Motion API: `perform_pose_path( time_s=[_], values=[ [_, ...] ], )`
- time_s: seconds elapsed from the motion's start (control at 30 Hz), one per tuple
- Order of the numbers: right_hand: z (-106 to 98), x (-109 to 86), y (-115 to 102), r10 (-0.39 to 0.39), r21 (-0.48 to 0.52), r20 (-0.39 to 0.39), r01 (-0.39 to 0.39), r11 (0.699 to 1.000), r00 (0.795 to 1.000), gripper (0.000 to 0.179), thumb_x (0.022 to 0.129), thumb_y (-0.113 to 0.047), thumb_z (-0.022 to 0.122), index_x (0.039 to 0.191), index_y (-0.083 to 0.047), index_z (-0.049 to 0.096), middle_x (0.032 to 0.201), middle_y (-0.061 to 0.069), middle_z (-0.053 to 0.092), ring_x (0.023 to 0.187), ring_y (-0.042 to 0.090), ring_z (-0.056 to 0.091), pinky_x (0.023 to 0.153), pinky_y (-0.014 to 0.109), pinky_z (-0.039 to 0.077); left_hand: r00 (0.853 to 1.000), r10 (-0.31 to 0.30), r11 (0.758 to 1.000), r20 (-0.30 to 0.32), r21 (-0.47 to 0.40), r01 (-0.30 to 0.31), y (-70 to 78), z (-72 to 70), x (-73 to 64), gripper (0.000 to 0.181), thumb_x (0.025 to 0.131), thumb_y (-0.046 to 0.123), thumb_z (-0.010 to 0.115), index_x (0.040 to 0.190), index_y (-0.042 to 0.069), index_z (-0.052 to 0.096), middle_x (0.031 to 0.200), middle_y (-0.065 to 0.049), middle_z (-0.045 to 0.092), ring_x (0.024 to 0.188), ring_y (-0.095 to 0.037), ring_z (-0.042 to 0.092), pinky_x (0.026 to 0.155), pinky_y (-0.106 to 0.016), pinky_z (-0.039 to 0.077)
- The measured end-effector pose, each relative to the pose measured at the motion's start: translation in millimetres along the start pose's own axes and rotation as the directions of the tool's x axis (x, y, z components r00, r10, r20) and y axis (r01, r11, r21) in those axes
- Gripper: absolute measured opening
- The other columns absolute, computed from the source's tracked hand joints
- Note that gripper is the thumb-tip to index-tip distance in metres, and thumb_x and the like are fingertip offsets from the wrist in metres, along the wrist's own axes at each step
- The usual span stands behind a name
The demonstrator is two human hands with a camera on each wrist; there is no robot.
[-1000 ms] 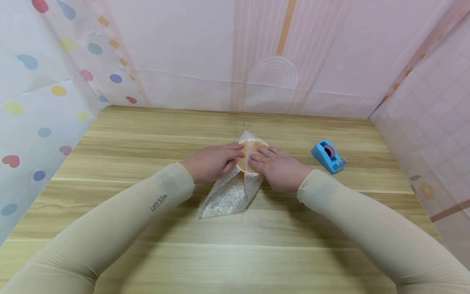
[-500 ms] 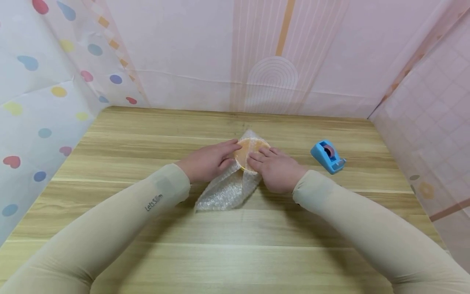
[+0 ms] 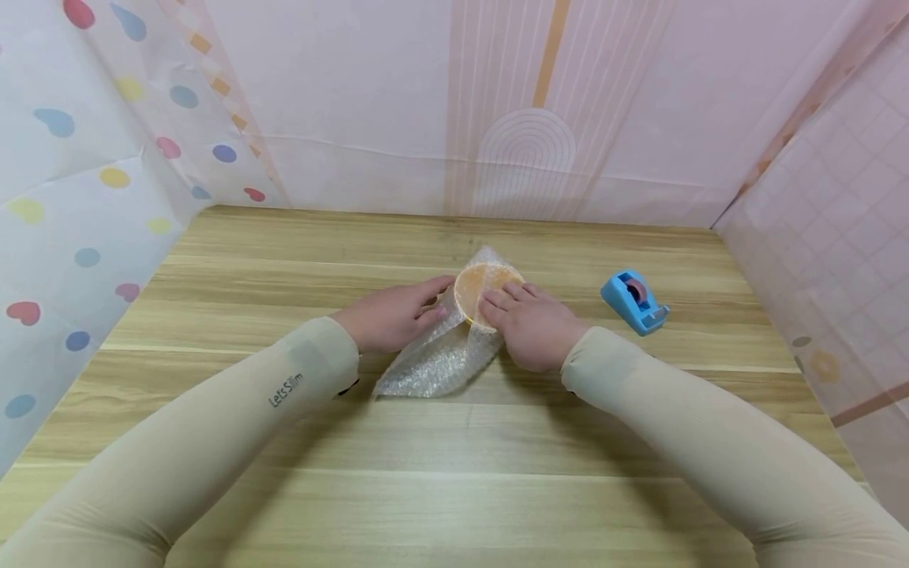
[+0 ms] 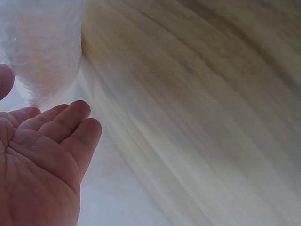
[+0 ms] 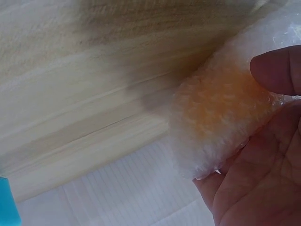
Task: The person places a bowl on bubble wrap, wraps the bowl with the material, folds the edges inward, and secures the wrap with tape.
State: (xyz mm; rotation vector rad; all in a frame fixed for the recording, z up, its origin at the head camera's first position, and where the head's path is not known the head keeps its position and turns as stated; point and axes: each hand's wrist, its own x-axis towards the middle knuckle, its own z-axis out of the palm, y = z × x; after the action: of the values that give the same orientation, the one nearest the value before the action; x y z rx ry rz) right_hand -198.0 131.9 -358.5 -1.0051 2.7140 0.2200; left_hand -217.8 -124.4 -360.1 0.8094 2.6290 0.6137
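Note:
An orange round object with a flat, rimmed top stands at mid-table, partly covered by bubble wrap. A pointed flap of the wrap spreads out toward the near left, and another corner points to the back. My right hand presses nearly straight fingers on the wrapped top, its thumb against the bubble-wrapped side in the right wrist view. My left hand is beside the left edge of the wrap, thumb and fingers apart. Its fingers are extended close to the bubble wrap in the left wrist view.
A blue tape dispenser with a pink roll stands to the right of my right hand. The wood-grain table meets patterned sheets at the back and both sides.
My left hand has drawn back left off the orange top, uncovering more of it. The wrapped object has turned slightly and its near flap has shifted left. My right hand stays on top.

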Motion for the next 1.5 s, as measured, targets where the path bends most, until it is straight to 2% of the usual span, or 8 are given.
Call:
perform_pose_path(
  time_s=[0.17, 0.4, 0.6, 0.83, 1.13, 1.27, 1.43, 1.5],
  values=[
    [1, 0.7, 0, -0.013, -0.012, -0.029, 0.013, 1.000, 1.000, 0.060, 0.105, -0.012, 0.040, 0.165, -0.010, 0.035, 0.173, 0.008, 0.031, 0.163, 0.036, 0.021, 0.135, 0.052, 0.018, 1.000, 0.000, 1.000, 0.009, 0.000, 0.000, 0.6, -0.5, 0.3, 0.062, 0.113, 0.038, 0.045, 0.169, 0.027, 0.022, 0.161, -0.013, 0.050, 0.144, -0.031, 0.056, 0.124, -0.053, 0.041],
    [0, 2.4, -1, -0.008, 0.000, -0.028, 0.008, 1.000, 1.000, 0.059, 0.105, -0.012, 0.038, 0.164, -0.010, 0.036, 0.173, 0.008, 0.031, 0.163, 0.035, 0.021, 0.135, 0.052, 0.018, 0.999, -0.027, 0.998, 0.045, -0.054, 0.029, -2.4, -1.2, -2.7, 0.063, 0.113, 0.036, 0.046, 0.170, 0.026, 0.020, 0.163, -0.012, 0.048, 0.145, -0.030, 0.055, 0.123, -0.052, 0.042],
    [-4, 3.8, -2, 0.011, 0.021, -0.016, -0.011, 1.000, 1.000, 0.060, 0.105, -0.013, 0.039, 0.164, -0.009, 0.036, 0.173, 0.008, 0.032, 0.163, 0.035, 0.022, 0.134, 0.054, 0.019, 0.992, -0.091, 0.993, 0.088, -0.072, 0.097, -4.7, -2.2, -8.8, 0.068, 0.112, 0.040, 0.048, 0.170, 0.023, 0.017, 0.155, -0.016, 0.057, 0.143, -0.034, 0.056, 0.122, -0.054, 0.042],
    [-5, 6.8, -1, 0.030, 0.027, 0.001, -0.030, 0.999, 1.000, 0.060, 0.104, -0.012, 0.038, 0.164, -0.009, 0.036, 0.173, 0.009, 0.031, 0.163, 0.036, 0.021, 0.134, 0.054, 0.019, 0.991, -0.089, 0.990, 0.096, -0.096, 0.099, -9.7, 0.4, -11.6, 0.071, 0.111, 0.037, 0.050, 0.170, 0.017, 0.017, 0.143, -0.019, 0.066, 0.134, -0.032, 0.063, 0.116, -0.052, 0.049],
    [-7, 7.7, 0, 0.040, 0.023, 0.018, -0.040, 0.999, 0.999, 0.060, 0.104, -0.012, 0.036, 0.164, -0.007, 0.035, 0.173, 0.010, 0.030, 0.163, 0.037, 0.021, 0.134, 0.055, 0.018, 0.981, -0.117, 0.986, 0.156, -0.103, 0.134, -8.9, -1.4, -19.7, 0.075, 0.110, 0.041, 0.052, 0.171, 0.021, 0.013, 0.147, -0.021, 0.061, 0.135, -0.032, 0.062, 0.115, -0.053, 0.050],
    [-8, 8.1, 0, 0.042, 0.024, 0.032, -0.043, 0.999, 0.999, 0.060, 0.105, -0.012, 0.036, 0.165, -0.008, 0.034, 0.174, 0.009, 0.029, 0.163, 0.037, 0.020, 0.134, 0.055, 0.018, 0.980, -0.105, 0.986, 0.170, -0.114, 0.125, -8.8, -1.2, -23.7, 0.076, 0.109, 0.039, 0.054, 0.171, 0.024, 0.012, 0.144, -0.017, 0.063, 0.126, -0.026, 0.066, 0.110, -0.051, 0.053],
    [-7, 9.3, 0, 0.041, 0.021, 0.042, -0.042, 0.999, 0.998, 0.060, 0.105, -0.012, 0.035, 0.165, -0.009, 0.034, 0.174, 0.009, 0.028, 0.163, 0.036, 0.020, 0.134, 0.054, 0.018, 0.978, -0.094, 0.982, 0.185, -0.142, 0.121, -7.4, -2.2, -28.3, 0.080, 0.108, 0.037, 0.057, 0.171, 0.026, 0.009, 0.131, -0.013, 0.067, 0.101, -0.019, 0.069, 0.094, -0.041, 0.058],
    [-7, 9.2, 1, 0.039, 0.018, 0.038, -0.040, 0.999, 0.999, 0.060, 0.105, -0.012, 0.035, 0.165, -0.008, 0.034, 0.174, 0.009, 0.029, 0.163, 0.037, 0.020, 0.134, 0.054, 0.018, 0.977, -0.091, 0.981, 0.191, -0.155, 0.121, -5.7, -3.1, -30.7, 0.081, 0.108, 0.036, 0.058, 0.171, 0.026, 0.008, 0.131, -0.013, 0.067, 0.100, -0.017, 0.068, 0.094, -0.040, 0.057]
  ],
)
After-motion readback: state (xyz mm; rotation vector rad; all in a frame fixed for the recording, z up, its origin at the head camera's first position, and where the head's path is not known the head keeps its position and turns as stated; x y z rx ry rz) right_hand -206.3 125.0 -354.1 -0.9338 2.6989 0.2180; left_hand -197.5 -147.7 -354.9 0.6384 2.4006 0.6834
